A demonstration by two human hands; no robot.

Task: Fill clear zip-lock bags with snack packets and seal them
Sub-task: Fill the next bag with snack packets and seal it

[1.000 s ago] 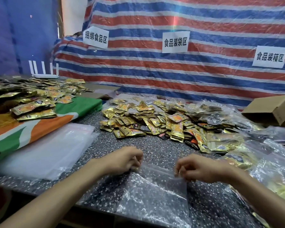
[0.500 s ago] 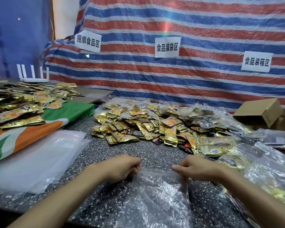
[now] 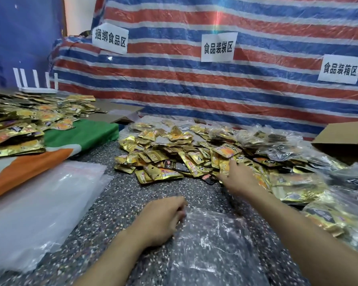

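A clear zip-lock bag (image 3: 213, 246) lies flat and empty on the speckled table (image 3: 132, 195) in front of me. My left hand (image 3: 163, 217) pinches the bag's upper left corner with curled fingers. My right hand (image 3: 238, 176) reaches forward onto the near edge of a heap of gold snack packets (image 3: 174, 153); its fingers lie over the packets and their tips are hidden, so I cannot tell whether they hold one.
A stack of empty clear bags (image 3: 39, 199) lies at the left. More gold packets (image 3: 15, 133) sit on a green and orange cloth (image 3: 74, 139). Filled bags (image 3: 322, 213) pile at the right, a cardboard box (image 3: 347, 139) behind them. A striped tarp (image 3: 215, 89) backs the table.
My right hand has let go of the bag's top edge and moved forward to the packet heap. The left hand stays on the bag's corner.
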